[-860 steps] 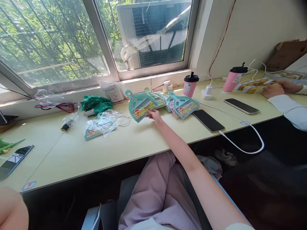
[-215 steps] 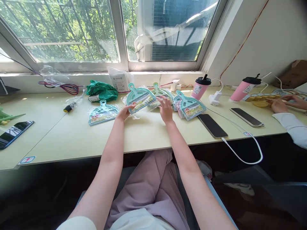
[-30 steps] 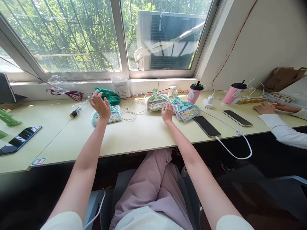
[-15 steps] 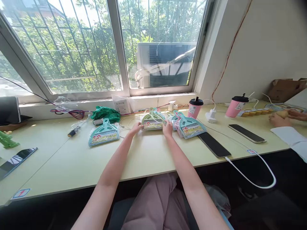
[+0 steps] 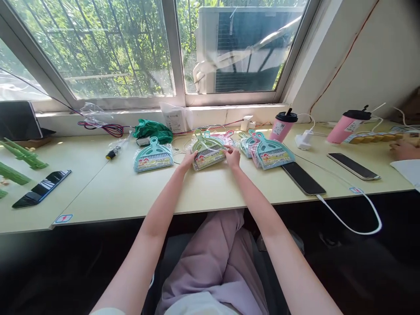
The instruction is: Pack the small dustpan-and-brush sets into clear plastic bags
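Between my hands is a green dustpan and brush set point(image 5: 208, 153) in clear wrapping, tilted above the table. My left hand point(image 5: 187, 161) grips its left edge, and my right hand point(image 5: 232, 156) is closed on its right edge. Behind it lies a pink wrapped set point(image 5: 227, 137), partly hidden. A blue-green dustpan and brush set point(image 5: 153, 156) lies flat to the left of my left hand. To the right of my right hand, several wrapped sets overlap, with a blue-green set point(image 5: 274, 151) on top.
Phones lie at the right, one black phone point(image 5: 303, 178) on a white cable. Pink cups point(image 5: 279, 127) with black lids stand at the back. A green plastic bag point(image 5: 152, 131) sits near the window. Another person's hand point(image 5: 405, 150) is at the far right. A glossy phone point(image 5: 42, 188) lies left.
The green set in my hands has tilted and come away from the pink set behind it, which now shows more. My view has dipped downward.
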The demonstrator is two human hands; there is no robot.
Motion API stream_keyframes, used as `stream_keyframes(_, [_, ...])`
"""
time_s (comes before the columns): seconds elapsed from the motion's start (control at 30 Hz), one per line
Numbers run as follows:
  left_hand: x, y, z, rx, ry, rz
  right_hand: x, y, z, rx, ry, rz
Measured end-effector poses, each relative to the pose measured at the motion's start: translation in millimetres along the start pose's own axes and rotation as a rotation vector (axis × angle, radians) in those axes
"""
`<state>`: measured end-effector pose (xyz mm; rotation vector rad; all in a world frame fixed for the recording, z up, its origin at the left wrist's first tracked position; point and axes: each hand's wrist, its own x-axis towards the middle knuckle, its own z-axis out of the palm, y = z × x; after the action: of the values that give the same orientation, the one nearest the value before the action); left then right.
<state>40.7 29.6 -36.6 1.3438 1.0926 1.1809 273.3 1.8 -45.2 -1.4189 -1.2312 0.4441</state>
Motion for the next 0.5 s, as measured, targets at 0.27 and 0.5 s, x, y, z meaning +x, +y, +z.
stream_keyframes(0.27, [-3, 10, 15.1, 0.244, 0.235, 0.256, 8, 9, -3, -0.01, -0.055, 0.013])
stream_keyframes(0.5, [3, 36, -32.3, -0.02, 0.144, 0.376, -4, 5, -1, -0.495, -0.173, -0.301])
